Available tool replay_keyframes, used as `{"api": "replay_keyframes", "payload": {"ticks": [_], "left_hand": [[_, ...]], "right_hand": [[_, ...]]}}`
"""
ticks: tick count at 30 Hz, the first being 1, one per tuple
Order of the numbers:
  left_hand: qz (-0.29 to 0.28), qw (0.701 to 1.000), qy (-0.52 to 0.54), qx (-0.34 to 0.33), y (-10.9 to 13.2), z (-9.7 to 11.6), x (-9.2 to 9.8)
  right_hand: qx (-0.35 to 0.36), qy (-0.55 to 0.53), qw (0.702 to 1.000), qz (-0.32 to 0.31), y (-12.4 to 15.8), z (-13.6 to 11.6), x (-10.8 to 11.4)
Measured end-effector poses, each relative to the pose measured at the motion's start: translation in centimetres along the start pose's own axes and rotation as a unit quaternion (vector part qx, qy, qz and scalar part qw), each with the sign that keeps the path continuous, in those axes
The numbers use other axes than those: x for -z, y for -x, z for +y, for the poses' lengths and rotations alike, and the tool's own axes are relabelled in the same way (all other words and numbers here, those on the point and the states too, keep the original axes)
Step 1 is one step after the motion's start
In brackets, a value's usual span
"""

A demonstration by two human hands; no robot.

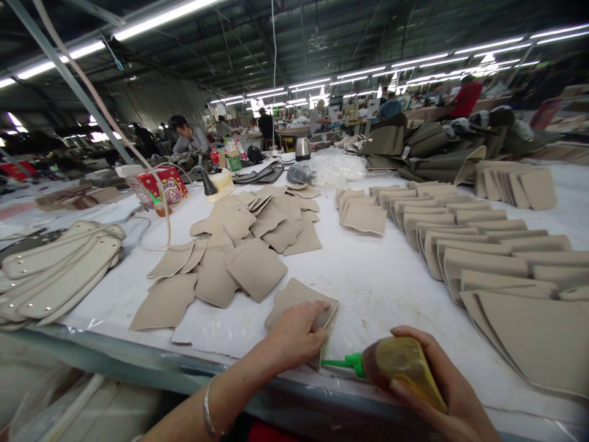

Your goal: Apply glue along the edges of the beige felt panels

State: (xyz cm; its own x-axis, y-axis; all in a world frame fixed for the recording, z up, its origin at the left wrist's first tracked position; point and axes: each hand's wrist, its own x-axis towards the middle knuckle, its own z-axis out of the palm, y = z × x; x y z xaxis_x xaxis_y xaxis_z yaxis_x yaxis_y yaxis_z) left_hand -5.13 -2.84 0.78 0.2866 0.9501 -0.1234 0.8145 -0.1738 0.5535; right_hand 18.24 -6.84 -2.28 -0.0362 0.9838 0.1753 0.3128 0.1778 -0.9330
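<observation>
My left hand (299, 334) presses a beige leather-like piece (294, 298) to the table near its front edge. Its fingers lie over the piece's right part, with the thumb at the edge. My right hand (453, 390) is wrapped round a squeeze bottle (400, 365) of amber liquid, tilted on its side. The bottle's green nozzle (343, 362) points left, its tip at the lower right edge of the piece, below my left thumb. Whether liquid is coming out cannot be made out. Just beyond my left hand lies a loose pile of similar beige pieces (257, 270).
Rows of folded beige pieces (483, 264) stand on the right of the white-covered table (350, 282). Stacked pale panels (69, 270) lie at the left. A red box (163, 184), a kettle (302, 148) and dark material (427, 150) are farther back. People work beyond.
</observation>
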Motion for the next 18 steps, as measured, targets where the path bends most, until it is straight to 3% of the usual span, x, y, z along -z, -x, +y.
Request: {"api": "replay_keyframes", "payload": {"ticks": [18], "left_hand": [[0.013, 1.000, 0.009, 0.019, 0.13, 0.27, -0.09]], "right_hand": [[-0.026, -0.003, 1.000, -0.002, -0.03, -0.66, 0.48]]}}
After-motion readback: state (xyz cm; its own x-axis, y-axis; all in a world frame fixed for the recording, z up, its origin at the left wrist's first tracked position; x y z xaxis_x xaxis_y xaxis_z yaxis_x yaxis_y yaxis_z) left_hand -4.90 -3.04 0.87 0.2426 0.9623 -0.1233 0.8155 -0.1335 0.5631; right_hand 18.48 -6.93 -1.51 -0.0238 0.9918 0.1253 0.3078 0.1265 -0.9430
